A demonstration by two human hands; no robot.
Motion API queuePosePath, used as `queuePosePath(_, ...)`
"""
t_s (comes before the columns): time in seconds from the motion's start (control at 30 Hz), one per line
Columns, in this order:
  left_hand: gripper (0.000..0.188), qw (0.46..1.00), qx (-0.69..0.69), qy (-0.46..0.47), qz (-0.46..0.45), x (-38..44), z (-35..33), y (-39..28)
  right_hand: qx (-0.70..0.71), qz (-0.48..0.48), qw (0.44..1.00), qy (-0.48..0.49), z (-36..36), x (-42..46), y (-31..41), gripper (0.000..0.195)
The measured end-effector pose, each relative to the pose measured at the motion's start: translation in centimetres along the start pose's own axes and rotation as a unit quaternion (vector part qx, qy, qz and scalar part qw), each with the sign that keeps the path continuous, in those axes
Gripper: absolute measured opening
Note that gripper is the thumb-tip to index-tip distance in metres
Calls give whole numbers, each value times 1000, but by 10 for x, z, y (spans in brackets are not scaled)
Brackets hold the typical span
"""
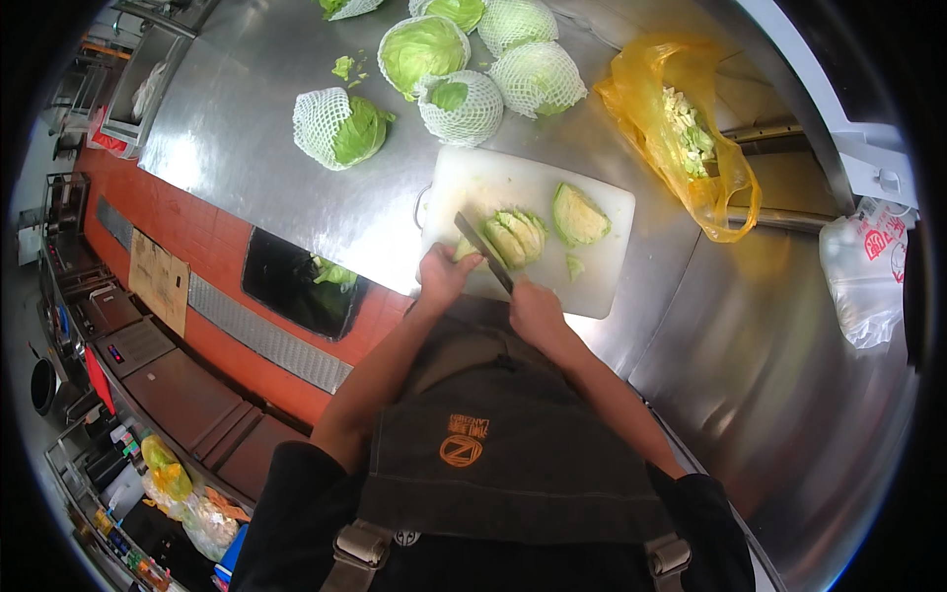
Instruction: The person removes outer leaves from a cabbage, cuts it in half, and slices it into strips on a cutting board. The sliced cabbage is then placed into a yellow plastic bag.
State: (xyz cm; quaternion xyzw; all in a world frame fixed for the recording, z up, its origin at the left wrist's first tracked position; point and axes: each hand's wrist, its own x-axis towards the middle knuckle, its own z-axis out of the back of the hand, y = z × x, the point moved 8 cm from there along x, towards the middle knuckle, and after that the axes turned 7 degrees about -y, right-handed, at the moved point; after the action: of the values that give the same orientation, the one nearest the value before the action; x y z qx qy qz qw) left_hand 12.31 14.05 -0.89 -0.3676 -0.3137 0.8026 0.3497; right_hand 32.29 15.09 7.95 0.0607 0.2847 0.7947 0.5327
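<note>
My right hand point(536, 309) is closed around the handle of a kitchen knife point(484, 250), its blade angled up and left over a white cutting board point(518, 170). On the blade's left side my left hand point(445, 272) grips a pale green cabbage piece point(466, 249), mostly covered by the fingers. Just right of the blade lies a cut section of cabbage point(518, 237) with slices through it. A cabbage wedge point(581, 214) rests farther right on the board, cut face up, with a small leaf scrap point(574, 266) below it.
Several cabbages in white foam nets point(460, 111) stand beyond the board on the steel table point(244, 133). At the right, a yellow plastic bag point(644, 96) holds chopped cabbage point(688, 133). A black bin point(296, 285) with leaves is below the table's left edge.
</note>
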Motion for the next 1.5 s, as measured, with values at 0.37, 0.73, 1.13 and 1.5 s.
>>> queuePosePath(0.37, 66, 997, 43, -27, -60, -11, 7, -27, 67, -83, 991, -80, 79, -20, -29, 16)
queuePosePath(0.73, 108, 988, 59, -13, -139, -33, -20, -102, 183, -179, 966, -36, 37, 5, -171, 13)
queuePosePath(1.13, 111, 976, 141, -68, -152, -39, -39, -154, 465, -203, 857, 93, -33, 19, -123, 11)
queuePosePath(1.5, 91, 956, 180, -123, -198, -36, -36, -154, 547, -233, 797, 105, -18, 13, -82, 11)
